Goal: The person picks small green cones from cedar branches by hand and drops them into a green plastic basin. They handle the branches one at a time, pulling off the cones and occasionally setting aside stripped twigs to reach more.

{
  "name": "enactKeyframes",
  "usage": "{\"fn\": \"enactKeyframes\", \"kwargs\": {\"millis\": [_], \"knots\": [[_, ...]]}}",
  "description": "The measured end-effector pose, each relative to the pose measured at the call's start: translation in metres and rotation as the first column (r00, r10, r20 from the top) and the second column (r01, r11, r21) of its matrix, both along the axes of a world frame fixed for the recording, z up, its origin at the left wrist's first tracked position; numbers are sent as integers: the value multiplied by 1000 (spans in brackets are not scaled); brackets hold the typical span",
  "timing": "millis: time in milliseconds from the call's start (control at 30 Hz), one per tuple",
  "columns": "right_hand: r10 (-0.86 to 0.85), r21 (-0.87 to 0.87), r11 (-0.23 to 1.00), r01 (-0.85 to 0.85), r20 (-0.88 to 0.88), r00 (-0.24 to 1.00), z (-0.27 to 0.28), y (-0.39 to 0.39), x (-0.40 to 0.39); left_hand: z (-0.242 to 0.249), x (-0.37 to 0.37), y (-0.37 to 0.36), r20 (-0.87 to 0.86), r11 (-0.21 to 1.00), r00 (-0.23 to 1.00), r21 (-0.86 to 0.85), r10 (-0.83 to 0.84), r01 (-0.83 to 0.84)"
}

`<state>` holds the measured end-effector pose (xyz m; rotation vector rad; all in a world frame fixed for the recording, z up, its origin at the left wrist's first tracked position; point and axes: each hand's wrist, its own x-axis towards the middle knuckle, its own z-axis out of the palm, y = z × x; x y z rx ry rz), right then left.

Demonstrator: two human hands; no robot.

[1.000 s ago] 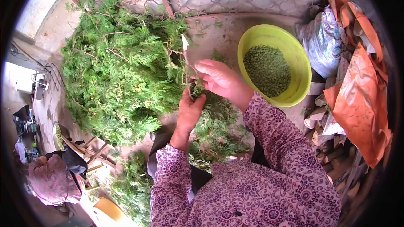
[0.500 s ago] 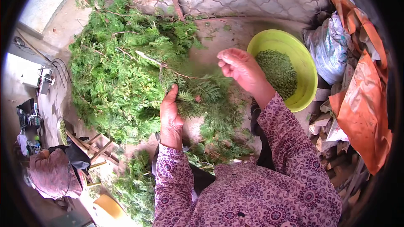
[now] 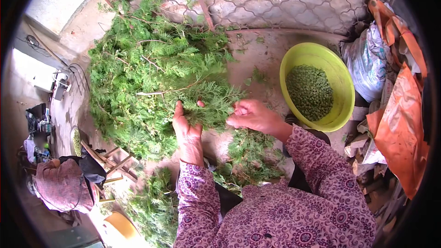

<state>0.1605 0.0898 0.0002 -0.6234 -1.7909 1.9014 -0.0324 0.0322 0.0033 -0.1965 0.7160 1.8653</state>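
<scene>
My left hand (image 3: 187,133) is closed around a leafy conifer branch (image 3: 215,100), thumb up, with a bare woody stem pointing left above it. At the branch's right-hand tips is my right hand (image 3: 257,118), its fingers pinched together; whatever lies between them is hidden. A big heap of cut green conifer branches (image 3: 133,73) spreads behind and left of my left hand. To the right of my right hand stands a yellow-green basin (image 3: 345,103), partly filled with small round green cones or seed pods (image 3: 310,93).
More cuttings (image 3: 255,156) lie on the floor near my legs. Wire mesh (image 3: 275,0) runs along the back. Sacks (image 3: 365,64) and an orange sheet (image 3: 399,128) stand at the right, beside stacked wood. Another person (image 3: 64,183) sits at the lower left, near a yellow container (image 3: 120,226).
My right hand has moved down and left, from beside the basin to the branch tips. My left hand still holds the branch, whose bare stem now lies more level. The view has shifted slightly.
</scene>
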Motion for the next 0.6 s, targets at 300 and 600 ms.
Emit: {"fn": "enactKeyframes", "kwargs": {"millis": [300,600], "knots": [[73,-140,988,-59,101,992,14,-8,-7,-25,-18,-12,-319,999,947,-31,-42,34],[601,-107,799,-592,115,791,16,-17,7,10,-26,-12,-409,931,900,-250,148,-267]]}}
